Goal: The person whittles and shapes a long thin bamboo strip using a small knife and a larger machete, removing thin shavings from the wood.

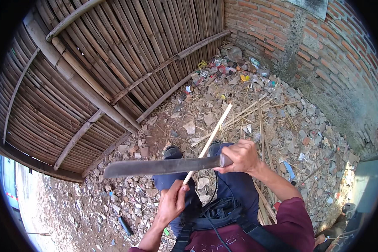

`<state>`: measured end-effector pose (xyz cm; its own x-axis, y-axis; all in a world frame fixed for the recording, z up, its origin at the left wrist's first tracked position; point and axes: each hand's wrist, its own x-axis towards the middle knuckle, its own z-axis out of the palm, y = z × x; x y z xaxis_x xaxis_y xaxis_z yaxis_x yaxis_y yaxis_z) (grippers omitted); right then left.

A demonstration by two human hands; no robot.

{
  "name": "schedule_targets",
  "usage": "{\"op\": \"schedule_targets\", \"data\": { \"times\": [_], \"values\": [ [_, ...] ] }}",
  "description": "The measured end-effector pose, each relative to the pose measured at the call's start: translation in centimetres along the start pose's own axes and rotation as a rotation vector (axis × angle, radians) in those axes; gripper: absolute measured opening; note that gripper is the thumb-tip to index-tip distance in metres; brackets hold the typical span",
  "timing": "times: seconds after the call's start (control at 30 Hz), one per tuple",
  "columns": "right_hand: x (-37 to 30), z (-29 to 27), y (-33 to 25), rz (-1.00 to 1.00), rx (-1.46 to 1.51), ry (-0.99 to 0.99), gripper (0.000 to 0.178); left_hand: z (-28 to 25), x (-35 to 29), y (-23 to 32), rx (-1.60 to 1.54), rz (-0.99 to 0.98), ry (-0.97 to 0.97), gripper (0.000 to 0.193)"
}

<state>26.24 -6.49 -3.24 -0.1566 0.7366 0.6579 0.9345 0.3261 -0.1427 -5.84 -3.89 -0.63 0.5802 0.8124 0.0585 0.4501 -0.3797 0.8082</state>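
Observation:
A long dark-bladed machete (159, 166) lies level across the middle of the view, its broad tip toward the left. My right hand (239, 156) is closed round its handle, beside the pale ferrule. Below the blade, my left hand (172, 199) grips the lower end of a pale, slender bamboo strip (216, 128). The strip slants up and to the right, away from me, and the blade passes in front of it. Whether blade and strip touch, I cannot tell. Both hands are above my knees, in dark blue trousers.
Split bamboo strips (262, 126) lie on the stony ground (126, 193) ahead and right. A bamboo-slat wall (126, 46) stands at left, a brick wall (319, 63) at far right. Litter (239, 69) is heaped in their corner. Black cables (220, 210) hang at my waist.

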Motion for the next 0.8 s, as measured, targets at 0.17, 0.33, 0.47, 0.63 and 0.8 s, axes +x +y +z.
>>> {"op": "schedule_targets", "data": {
  "times": [0.17,0.33,0.47,0.63,0.8],
  "values": [
    [0.0,0.1,4.7,0.415,0.021,0.003,0.065,-0.8,-1.0,-0.8,0.065,-0.015,0.041,0.009],
    [1.5,-1.7,8.2,0.738,-0.022,0.063,0.066,-1.4,-2.4,-1.0,-0.024,-0.125,0.09,0.02],
    [-0.9,-1.1,7.2,0.759,0.147,0.098,0.058,-1.7,-1.3,-2.2,-0.099,-0.173,0.117,0.02],
    [-0.4,-1.6,2.9,0.624,0.275,0.079,0.057,-1.4,-0.3,-1.0,-0.172,-0.155,0.054,0.018],
    [0.5,-1.6,0.4,0.267,0.043,0.102,0.063,-0.9,0.5,1.1,-0.134,-0.101,0.08,0.017]
  ]
}}
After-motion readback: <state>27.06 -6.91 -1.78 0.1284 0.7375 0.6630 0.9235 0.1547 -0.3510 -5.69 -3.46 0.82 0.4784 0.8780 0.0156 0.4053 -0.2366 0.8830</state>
